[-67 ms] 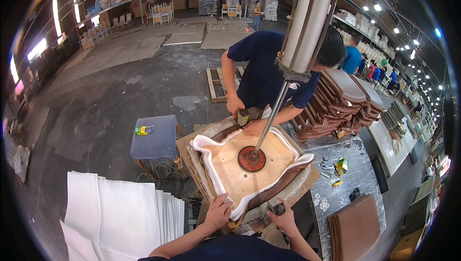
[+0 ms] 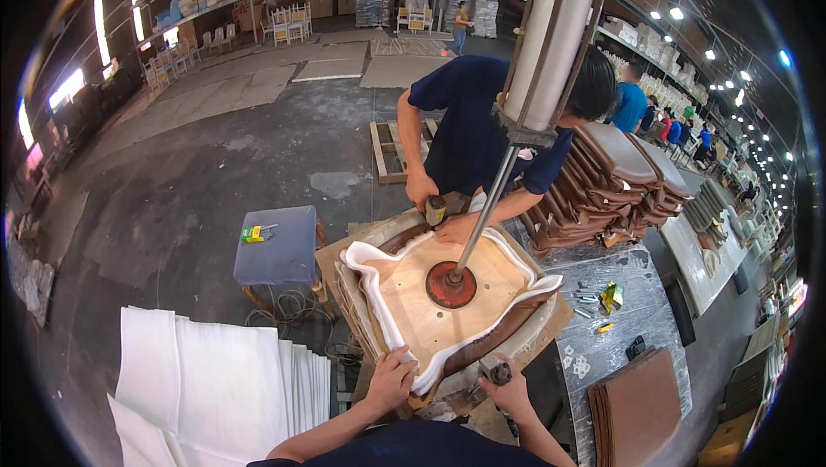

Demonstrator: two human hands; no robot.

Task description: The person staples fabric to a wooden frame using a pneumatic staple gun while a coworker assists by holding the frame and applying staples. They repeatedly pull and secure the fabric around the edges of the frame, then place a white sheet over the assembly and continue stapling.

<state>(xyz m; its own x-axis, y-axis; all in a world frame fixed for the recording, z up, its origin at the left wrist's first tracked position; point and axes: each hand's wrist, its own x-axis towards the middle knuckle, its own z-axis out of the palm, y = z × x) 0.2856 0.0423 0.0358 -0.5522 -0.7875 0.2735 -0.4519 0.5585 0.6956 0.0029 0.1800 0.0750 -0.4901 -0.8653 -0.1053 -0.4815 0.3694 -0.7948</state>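
Seat: pale plywood seat board, white foam edging, brown leather underneath.
Left hand: pressing foam edge.
Right hand: gripping metal staple gun.

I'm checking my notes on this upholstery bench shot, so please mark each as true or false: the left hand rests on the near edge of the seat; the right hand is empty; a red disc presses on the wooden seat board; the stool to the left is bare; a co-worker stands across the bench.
1. The left hand rests on the near edge of the seat. True.
2. The right hand is empty. False: it grips a staple gun.
3. A red disc presses on the wooden board. True.
4. The blue stool is bare. False: a small green and yellow box lies on it.
5. A co-worker stands across the bench. True.
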